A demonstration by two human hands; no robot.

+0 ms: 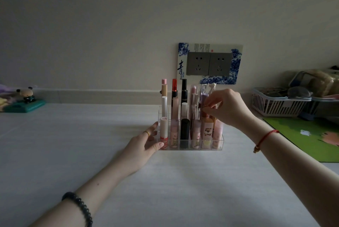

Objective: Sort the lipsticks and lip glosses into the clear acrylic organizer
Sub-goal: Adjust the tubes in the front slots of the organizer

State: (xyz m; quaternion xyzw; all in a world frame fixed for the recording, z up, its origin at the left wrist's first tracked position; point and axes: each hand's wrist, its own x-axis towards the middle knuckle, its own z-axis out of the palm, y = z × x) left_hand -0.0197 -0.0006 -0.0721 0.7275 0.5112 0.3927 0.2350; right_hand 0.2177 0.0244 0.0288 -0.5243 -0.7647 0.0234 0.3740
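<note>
Left hand (146, 140) steadies organizer (218, 144) (6 front tubes); right hand (227, 107) pinches 1.

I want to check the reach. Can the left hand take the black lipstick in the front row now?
Probably yes. The left hand rests on the organizer's left end, and the black lipstick stands a few slots right, top uncovered. The right hand is busy farther right.

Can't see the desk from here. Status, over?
Left hand open, bracing organizer at its left end. Right hand pinching a tube top in the right-side slots. Slots look full. Nothing in the way.
</note>
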